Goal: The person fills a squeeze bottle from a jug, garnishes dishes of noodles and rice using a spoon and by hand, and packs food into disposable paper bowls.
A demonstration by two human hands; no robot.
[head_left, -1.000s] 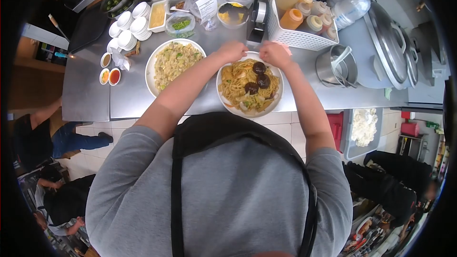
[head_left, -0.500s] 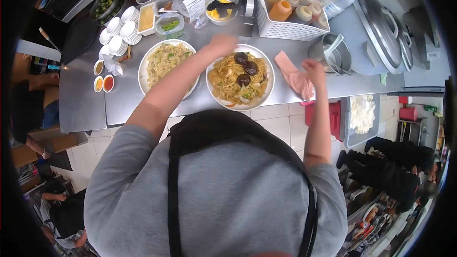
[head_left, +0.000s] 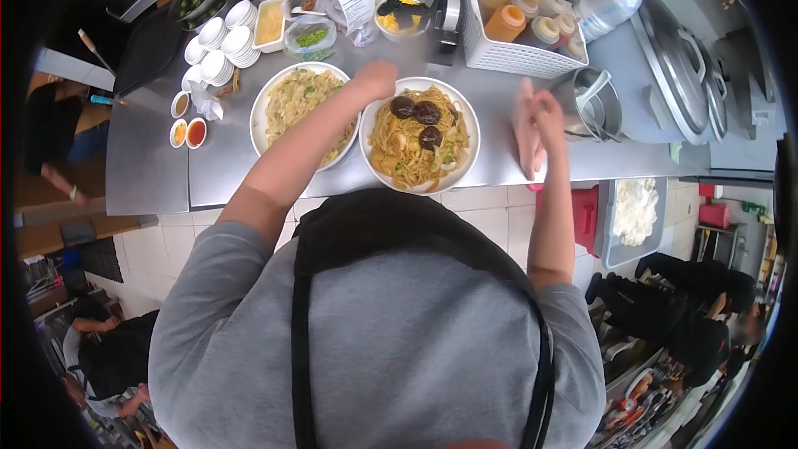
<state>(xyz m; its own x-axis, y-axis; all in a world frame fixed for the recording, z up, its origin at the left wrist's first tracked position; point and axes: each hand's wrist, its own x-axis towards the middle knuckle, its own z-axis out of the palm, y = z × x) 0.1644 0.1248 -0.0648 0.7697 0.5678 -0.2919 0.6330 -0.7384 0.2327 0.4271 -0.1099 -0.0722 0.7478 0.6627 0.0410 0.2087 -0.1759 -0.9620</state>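
Note:
A white plate [head_left: 371,163] holds noodles [head_left: 411,158] topped with three dark round mushrooms [head_left: 427,112]. My left hand [head_left: 376,80] is closed at the plate's upper left rim, fingers curled over the edge; its fingertips are partly hidden. To the right, my right hand [head_left: 545,115] is closed on a pink cloth [head_left: 527,145], which hangs folded from the fingers over the steel counter. Beneath my left forearm, a second white plate [head_left: 257,120] carries a pale, chopped-looking dish with green bits [head_left: 299,104].
A white basket of sauce bottles [head_left: 519,58] and a metal pot [head_left: 594,104] stand at the back right. Stacked small white dishes [head_left: 218,66] and sauce cups [head_left: 196,133] sit left. Several people work behind, including one in black [head_left: 665,308].
The noodle plate has turned counter-clockwise, its mushrooms shifting left at the top. My left hand has moved left along the rim. My right hand has gathered up the pink cloth.

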